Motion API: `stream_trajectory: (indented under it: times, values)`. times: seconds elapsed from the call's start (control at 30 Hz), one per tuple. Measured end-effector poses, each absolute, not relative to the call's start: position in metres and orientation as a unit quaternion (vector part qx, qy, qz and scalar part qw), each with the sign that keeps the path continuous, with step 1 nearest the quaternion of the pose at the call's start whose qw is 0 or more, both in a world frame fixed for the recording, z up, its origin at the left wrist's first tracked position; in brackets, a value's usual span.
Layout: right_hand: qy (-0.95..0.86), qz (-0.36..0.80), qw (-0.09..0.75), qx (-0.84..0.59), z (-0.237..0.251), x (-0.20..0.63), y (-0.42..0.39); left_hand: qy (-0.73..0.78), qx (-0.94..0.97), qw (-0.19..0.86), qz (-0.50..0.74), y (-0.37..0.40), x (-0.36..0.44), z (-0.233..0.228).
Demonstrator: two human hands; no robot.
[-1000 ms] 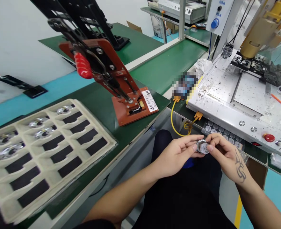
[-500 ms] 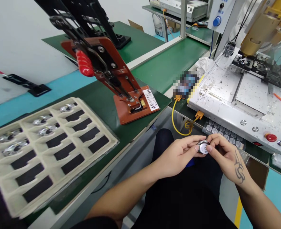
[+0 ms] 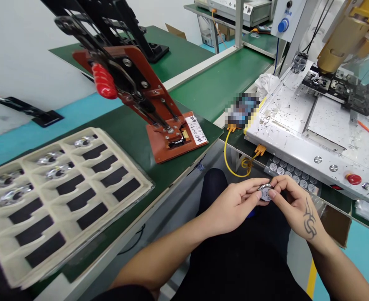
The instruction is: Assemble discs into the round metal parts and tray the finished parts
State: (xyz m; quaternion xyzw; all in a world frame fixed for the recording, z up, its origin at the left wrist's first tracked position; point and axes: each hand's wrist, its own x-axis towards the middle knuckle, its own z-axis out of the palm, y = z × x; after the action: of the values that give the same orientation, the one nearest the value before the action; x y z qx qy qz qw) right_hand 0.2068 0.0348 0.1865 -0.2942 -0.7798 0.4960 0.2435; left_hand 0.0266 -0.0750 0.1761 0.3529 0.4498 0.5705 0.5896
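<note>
A small round metal part (image 3: pixel 265 192) with a white face sits between both hands, over my lap. My left hand (image 3: pixel 234 205) pinches its left side with thumb and fingers. My right hand (image 3: pixel 294 202), with a tattoo on its back, pinches the right side with its fingertips. Just beyond the hands lies a flat tray of similar round parts (image 3: pixel 293 177) in rows, under the edge of the white machine base (image 3: pixel 285 142).
A cream compartment tray (image 3: pixel 118 165) on the green bench at left holds several shiny parts in its far cells. A red toggle-clamp jig (image 3: pixel 159 125) stands beside it. A yellow cable (image 3: pixel 226 161) hangs near my knee. A red button (image 3: pixel 354 179) sits on the machine base.
Both hands keep hold of the round part and have barely shifted. The view has swung slightly.
</note>
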Motion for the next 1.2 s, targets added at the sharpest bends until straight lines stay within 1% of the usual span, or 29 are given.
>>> stream_trajectory:
  times: [0.1, 0.23, 0.3, 0.37, 0.43, 0.5, 0.57, 0.67, 0.77, 0.83, 0.9, 0.97, 1.03, 1.2]
  values:
    - [-0.793, 0.470, 0.257, -0.292, 0.185, 0.206, 0.032, 0.480, 0.375, 0.561, 0.561, -0.074, 0.030, 0.176]
    - [-0.820, 0.390, 0.300, -0.292, 0.179, 0.204, 0.030, 0.525, 0.400, 0.502, 0.559, -0.073, 0.034, 0.173]
    - [-0.828, 0.359, 0.309, -0.301, 0.175, 0.203, 0.031, 0.531, 0.412, 0.486, 0.559, -0.073, 0.033, 0.172]
    - [-0.843, 0.352, 0.291, -0.285, 0.173, 0.204, 0.034, 0.538, 0.435, 0.474, 0.545, -0.074, 0.030, 0.172]
    - [-0.866, 0.350, 0.269, -0.236, 0.173, 0.203, 0.037, 0.552, 0.475, 0.453, 0.515, -0.075, 0.024, 0.174]
    - [-0.876, 0.350, 0.268, -0.194, 0.176, 0.201, 0.040, 0.554, 0.507, 0.432, 0.499, -0.075, 0.018, 0.177]
    - [-0.853, 0.385, 0.282, -0.209, 0.179, 0.197, 0.042, 0.546, 0.496, 0.425, 0.524, -0.074, 0.013, 0.180]
    - [-0.747, 0.523, 0.296, -0.284, 0.178, 0.186, 0.042, 0.535, 0.406, 0.437, 0.598, -0.072, 0.012, 0.181]
    - [-0.640, 0.640, 0.294, -0.306, 0.171, 0.175, 0.038, 0.527, 0.339, 0.457, 0.631, -0.071, 0.014, 0.179]
    - [-0.615, 0.675, 0.278, -0.298, 0.166, 0.170, 0.036, 0.530, 0.324, 0.465, 0.630, -0.073, 0.015, 0.179]
    - [-0.619, 0.683, 0.263, -0.284, 0.164, 0.168, 0.035, 0.532, 0.319, 0.470, 0.629, -0.075, 0.014, 0.180]
    - [-0.651, 0.667, 0.256, -0.257, 0.166, 0.168, 0.037, 0.530, 0.316, 0.475, 0.627, -0.078, 0.011, 0.184]
    - [-0.716, 0.618, 0.249, -0.209, 0.173, 0.168, 0.043, 0.529, 0.322, 0.478, 0.623, -0.081, 0.006, 0.188]
    - [-0.889, 0.393, 0.231, -0.046, 0.194, 0.162, 0.061, 0.554, 0.350, 0.443, 0.613, -0.088, -0.006, 0.197]
